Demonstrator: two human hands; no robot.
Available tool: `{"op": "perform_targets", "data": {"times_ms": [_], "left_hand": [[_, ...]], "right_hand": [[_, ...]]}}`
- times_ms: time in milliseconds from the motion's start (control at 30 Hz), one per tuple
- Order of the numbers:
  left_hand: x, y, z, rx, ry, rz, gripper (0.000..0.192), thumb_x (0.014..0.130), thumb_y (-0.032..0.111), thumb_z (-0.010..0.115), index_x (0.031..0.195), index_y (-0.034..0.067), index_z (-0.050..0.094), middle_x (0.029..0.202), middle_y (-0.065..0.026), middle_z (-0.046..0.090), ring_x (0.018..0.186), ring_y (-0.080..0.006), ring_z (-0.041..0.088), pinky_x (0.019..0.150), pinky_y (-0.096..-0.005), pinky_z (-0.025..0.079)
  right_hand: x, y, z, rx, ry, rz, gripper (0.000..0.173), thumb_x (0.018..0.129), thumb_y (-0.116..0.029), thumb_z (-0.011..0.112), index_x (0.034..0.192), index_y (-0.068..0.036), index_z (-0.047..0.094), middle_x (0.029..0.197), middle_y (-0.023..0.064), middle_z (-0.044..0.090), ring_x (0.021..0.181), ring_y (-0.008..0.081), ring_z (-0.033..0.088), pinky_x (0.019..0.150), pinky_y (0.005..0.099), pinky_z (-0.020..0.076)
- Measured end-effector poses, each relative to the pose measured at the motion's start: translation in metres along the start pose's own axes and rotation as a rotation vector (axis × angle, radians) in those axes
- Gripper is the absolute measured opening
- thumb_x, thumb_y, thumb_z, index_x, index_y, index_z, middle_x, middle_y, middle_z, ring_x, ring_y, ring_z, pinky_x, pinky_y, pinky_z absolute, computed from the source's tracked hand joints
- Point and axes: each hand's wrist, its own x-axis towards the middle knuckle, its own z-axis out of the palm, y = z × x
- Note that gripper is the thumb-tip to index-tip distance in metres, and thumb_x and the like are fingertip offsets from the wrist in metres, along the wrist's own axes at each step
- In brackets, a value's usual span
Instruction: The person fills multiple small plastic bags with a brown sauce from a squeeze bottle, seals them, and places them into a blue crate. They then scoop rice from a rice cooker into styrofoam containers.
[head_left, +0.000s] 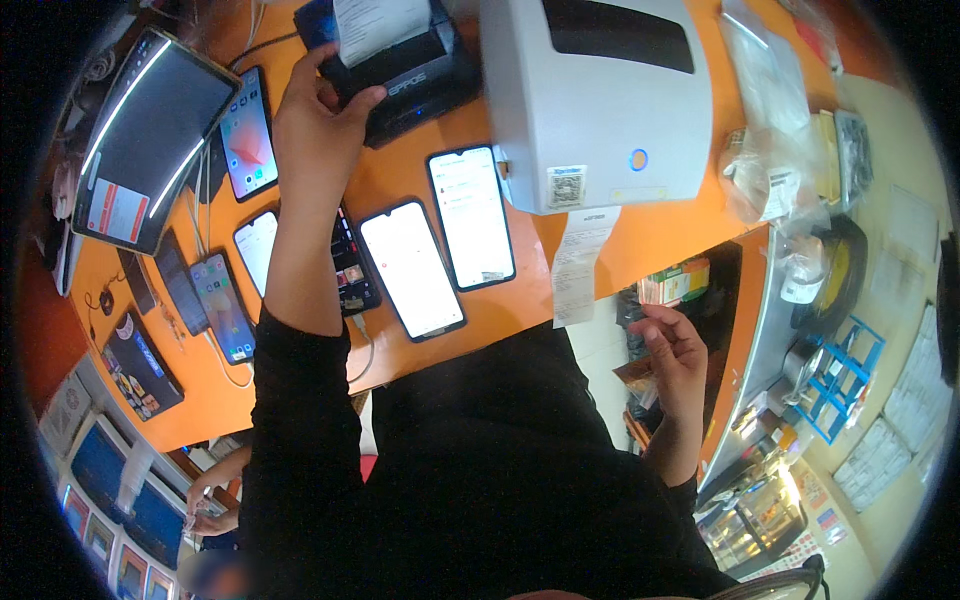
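Note:
My left hand (321, 124) grips the left side of a black receipt printer (420, 94), with its thumb on the front and its fingers by the top edge. A printed paper slip (382, 26) sticks up from that printer. In front of my body, past the table edge, hovers my right hand (675, 360), its fingers half curled and apart, with nothing seen in it. A long receipt (579, 270) hangs below a grey-white label printer (600, 127), left of that hand. Two lit smartphones, one nearer me (412, 274) and one beside the label printer (472, 217), lie on the orange table (532, 255).
A tablet (161, 142) leans at the left, with several more phones and white cables around it. Clear plastic packaging (772, 150) lies at the right. Below are an open shelf (675, 281) and a blue rack (844, 379). Another person's hands (214, 499) show at lower left.

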Motion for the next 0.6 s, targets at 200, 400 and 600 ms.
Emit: {"op": "perform_targets", "data": {"times_ms": [200, 400, 600], "left_hand": [[0.007, 0.011, 0.006, -0.027, 0.108, -0.002, 0.034, 0.083, 0.027, 0.072, 0.104, 0.001, 0.065, 0.081, -0.0137, 0.066, 0.072, -0.0242, 0.063, 0.067, -0.0345, 0.049], [0.01, -0.036, 0.042, -0.134, 0.158, 0.179, 0.033, 0.088, 0.031, 0.066, 0.096, -0.001, 0.066, 0.089, -0.0179, 0.069, 0.078, -0.0267, 0.064, 0.072, -0.0368, 0.048], [-0.009, -0.011, 0.003, -0.435, -0.052, -0.008, 0.039, 0.089, 0.016, 0.066, 0.121, -0.005, 0.058, 0.121, -0.0157, 0.061, 0.104, -0.0239, 0.06, 0.093, -0.0351, 0.048]], "right_hand": [[-0.023, 0.017, -0.009, 0.144, 0.083, 0.085, 0.026, 0.093, -0.009, 0.059, 0.117, 0.001, 0.058, 0.097, 0.0095, 0.066, 0.09, 0.0141, 0.063, 0.074, 0.0273, 0.0542], [-0.042, 0.046, -0.028, 0.082, 0.14, -0.092, 0.026, 0.091, -0.007, 0.059, 0.116, -0.001, 0.059, 0.097, 0.0094, 0.067, 0.09, 0.014, 0.065, 0.074, 0.0285, 0.0536], [-0.065, 0.079, -0.051, 0.144, 0.206, -0.166, 0.025, 0.088, -0.018, 0.064, 0.111, -0.007, 0.065, 0.094, 0.0068, 0.069, 0.09, 0.0156, 0.065, 0.082, 0.032, 0.051]]}}
